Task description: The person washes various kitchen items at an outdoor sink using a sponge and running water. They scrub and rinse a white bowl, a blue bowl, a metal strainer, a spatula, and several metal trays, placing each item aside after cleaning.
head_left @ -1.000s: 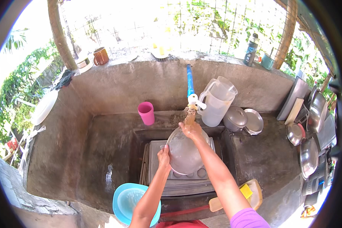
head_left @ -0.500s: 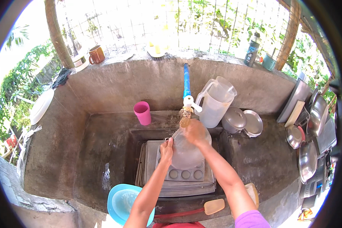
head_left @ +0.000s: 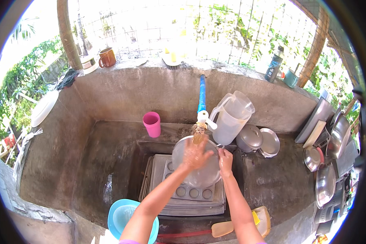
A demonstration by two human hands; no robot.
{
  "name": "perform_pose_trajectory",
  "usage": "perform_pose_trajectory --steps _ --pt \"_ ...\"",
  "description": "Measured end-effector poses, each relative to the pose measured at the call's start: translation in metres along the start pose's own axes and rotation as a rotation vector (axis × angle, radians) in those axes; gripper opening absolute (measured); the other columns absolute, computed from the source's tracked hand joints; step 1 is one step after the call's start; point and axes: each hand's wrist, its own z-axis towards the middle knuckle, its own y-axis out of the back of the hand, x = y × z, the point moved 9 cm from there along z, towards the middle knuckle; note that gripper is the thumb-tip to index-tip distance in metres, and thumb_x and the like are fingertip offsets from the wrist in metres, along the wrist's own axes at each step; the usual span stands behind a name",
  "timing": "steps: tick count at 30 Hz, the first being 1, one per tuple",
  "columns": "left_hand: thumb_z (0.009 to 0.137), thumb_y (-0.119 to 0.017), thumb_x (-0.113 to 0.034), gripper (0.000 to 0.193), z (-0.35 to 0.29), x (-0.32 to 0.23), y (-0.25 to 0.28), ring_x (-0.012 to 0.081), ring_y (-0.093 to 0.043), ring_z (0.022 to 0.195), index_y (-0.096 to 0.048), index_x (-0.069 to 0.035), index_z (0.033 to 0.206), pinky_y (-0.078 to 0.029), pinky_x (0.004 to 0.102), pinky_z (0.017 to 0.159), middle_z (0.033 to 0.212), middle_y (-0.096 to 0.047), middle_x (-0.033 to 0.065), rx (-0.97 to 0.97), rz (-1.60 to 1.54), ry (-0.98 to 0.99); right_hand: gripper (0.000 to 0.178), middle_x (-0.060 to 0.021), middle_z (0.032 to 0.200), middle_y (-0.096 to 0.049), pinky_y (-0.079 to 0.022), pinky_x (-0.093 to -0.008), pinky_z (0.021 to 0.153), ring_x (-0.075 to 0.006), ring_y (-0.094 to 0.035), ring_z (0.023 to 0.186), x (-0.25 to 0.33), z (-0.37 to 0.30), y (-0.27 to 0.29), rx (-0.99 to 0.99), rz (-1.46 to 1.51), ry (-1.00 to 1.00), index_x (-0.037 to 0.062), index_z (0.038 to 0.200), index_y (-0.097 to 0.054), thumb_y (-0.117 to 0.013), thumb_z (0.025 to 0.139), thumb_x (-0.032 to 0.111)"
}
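Observation:
A round grey metal pan, with a small loop at its rim, is tilted under the white-handled tap. My right hand is closed on the pan's right rim beside the loop. Across the pan's surface lies my left hand, fingers spread and wet, just below the tap's brown-wrapped end. A muffin tin on a stack of flat trays sits in the sunken basin beneath. The pan hides part of the tin.
A pink cup stands left of the tap. At right are clear pitchers, a lidded pot and metal pans. Near the front edge are a blue basin, a pale-headed brush and a tray with a yellow sponge.
The hands have swapped roles: my right hand left the pan's face and now grips its right rim, while my left hand moved from the left rim onto the face. The loop now shows at right.

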Motion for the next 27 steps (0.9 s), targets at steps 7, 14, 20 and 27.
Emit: perform_pose_trajectory --steps 7,14,20,27 --pt "0.085 -0.043 -0.049 0.070 -0.004 -0.013 -0.019 0.0413 -0.025 0.126 -0.028 -0.001 0.134 -0.023 0.0499 0.100 0.137 -0.031 0.0169 0.176 -0.024 -0.106 0.026 0.0064 0.059 -0.042 -0.025 -0.0230 0.048 -0.0042 -0.033 0.053 -0.008 -0.017 0.011 -0.027 0.202 -0.111 0.0027 0.068 -0.057 -0.050 0.089 0.016" --pt "0.082 -0.048 -0.050 0.066 0.002 -0.005 -0.005 0.0356 -0.026 0.128 -0.035 -0.011 0.133 -0.019 0.0523 0.102 0.136 -0.034 0.0178 0.075 -0.004 -0.113 0.024 0.0040 0.065 -0.050 -0.034 -0.0238 0.054 -0.0064 -0.041 0.058 0.014 -0.026 0.017 -0.003 0.136 -0.010 0.0008 0.073 -0.060 -0.052 0.089 0.017" --pt "0.087 -0.041 -0.051 0.056 -0.076 0.117 -0.033 0.0258 -0.054 0.105 -0.047 -0.008 0.123 -0.041 0.0408 0.091 0.111 -0.059 0.0103 0.130 -1.411 1.041 0.027 0.0022 0.068 -0.056 -0.041 -0.0237 0.062 -0.0075 -0.048 0.062 -0.024 0.000 0.041 -0.110 0.647 -0.204 -0.0001 0.078 -0.062 -0.050 0.091 0.020" --pt "0.092 -0.043 -0.034 0.037 -0.159 0.134 -0.092 0.0190 -0.053 0.098 -0.052 -0.003 0.111 -0.041 0.0336 0.089 0.105 -0.058 0.0085 -0.496 -1.886 1.119 0.045 -0.0187 0.128 -0.036 -0.032 -0.0414 0.095 -0.0364 -0.036 0.118 0.016 -0.073 -0.013 -0.296 -0.432 0.266 0.0078 0.130 -0.038 -0.045 0.090 0.026"
